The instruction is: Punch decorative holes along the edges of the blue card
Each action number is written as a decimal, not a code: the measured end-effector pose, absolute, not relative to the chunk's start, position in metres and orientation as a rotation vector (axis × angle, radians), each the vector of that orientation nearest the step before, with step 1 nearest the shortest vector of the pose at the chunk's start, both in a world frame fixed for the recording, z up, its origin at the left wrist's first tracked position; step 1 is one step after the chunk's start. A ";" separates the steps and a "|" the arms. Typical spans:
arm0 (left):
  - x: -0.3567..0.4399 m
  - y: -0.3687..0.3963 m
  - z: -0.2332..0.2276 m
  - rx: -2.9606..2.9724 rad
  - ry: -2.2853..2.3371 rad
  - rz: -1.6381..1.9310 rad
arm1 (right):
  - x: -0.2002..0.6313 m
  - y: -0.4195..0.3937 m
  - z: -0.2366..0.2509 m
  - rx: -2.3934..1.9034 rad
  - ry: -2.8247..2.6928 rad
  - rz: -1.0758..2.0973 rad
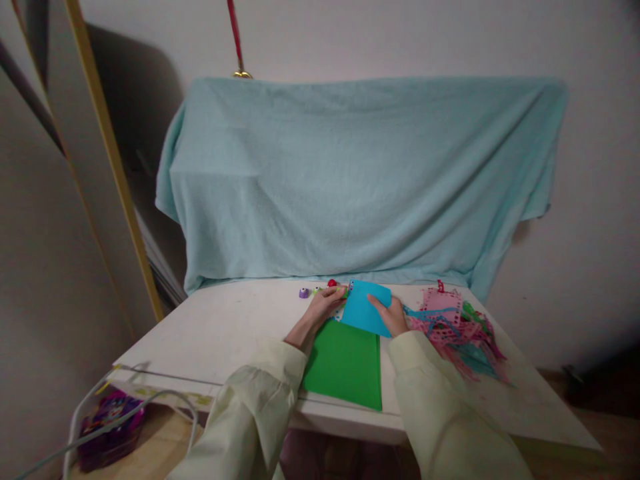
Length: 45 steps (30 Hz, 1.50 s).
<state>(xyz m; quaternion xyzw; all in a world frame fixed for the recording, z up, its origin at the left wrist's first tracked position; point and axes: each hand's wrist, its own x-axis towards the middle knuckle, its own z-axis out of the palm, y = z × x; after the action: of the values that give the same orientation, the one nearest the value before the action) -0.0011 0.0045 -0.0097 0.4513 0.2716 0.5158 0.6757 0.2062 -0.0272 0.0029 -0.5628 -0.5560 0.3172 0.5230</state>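
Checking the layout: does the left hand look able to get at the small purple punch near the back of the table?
Probably yes. The left hand grips the blue sheet's edge, with the purple punch just beside it on bare table, nothing between them.
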 end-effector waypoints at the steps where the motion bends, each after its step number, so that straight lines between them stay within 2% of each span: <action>1: -0.001 0.004 -0.009 1.014 0.611 1.159 | 0.206 -0.027 0.003 -1.345 -1.329 0.757; 19: 0.000 0.001 -0.007 0.964 0.667 1.130 | 0.210 -0.020 -0.004 -1.333 -1.267 0.665; 27: -0.004 0.007 -0.010 0.901 0.645 1.149 | 0.210 -0.022 0.000 -1.318 -1.173 0.726; 36: -0.002 -0.004 -0.003 1.415 1.016 1.172 | 0.208 -0.023 0.001 -1.314 -1.164 0.765; 45: 0.002 -0.006 0.000 1.421 1.064 1.242 | 0.205 -0.024 0.002 -1.262 -1.160 0.812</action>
<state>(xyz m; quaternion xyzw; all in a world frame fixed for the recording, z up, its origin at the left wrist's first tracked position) 0.0016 -0.0063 0.0003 0.5793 0.4341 0.5064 0.4685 0.2054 -0.0241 0.0019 -0.5406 -0.4969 0.3476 0.5830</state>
